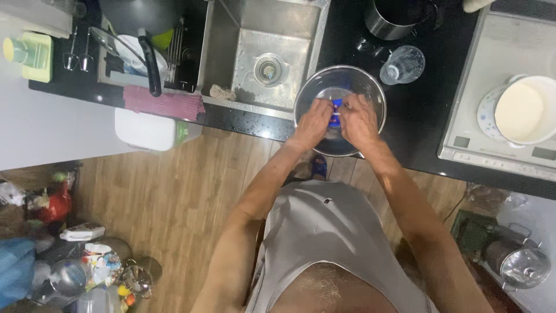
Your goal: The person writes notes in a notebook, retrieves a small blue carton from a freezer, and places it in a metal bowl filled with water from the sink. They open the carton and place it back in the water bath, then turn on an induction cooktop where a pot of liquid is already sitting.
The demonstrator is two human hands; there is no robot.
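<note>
Left hand (313, 123) and right hand (358, 120) both pinching small blue packet (335, 112) over steel bowl (339, 93) on black table (417, 116); packet looks light, thin, crinkly, maybe slippery; best pinched at top edge, fingertips either side

1. The single head-worn camera looks steeply down from above the metal bowl (339, 110).
2. It faces the black bench (428, 116), whose far side lies toward the frame's top.
3. The bowl sits near, within arm's reach; the wooden floor (174, 203) lies farther below.
</note>
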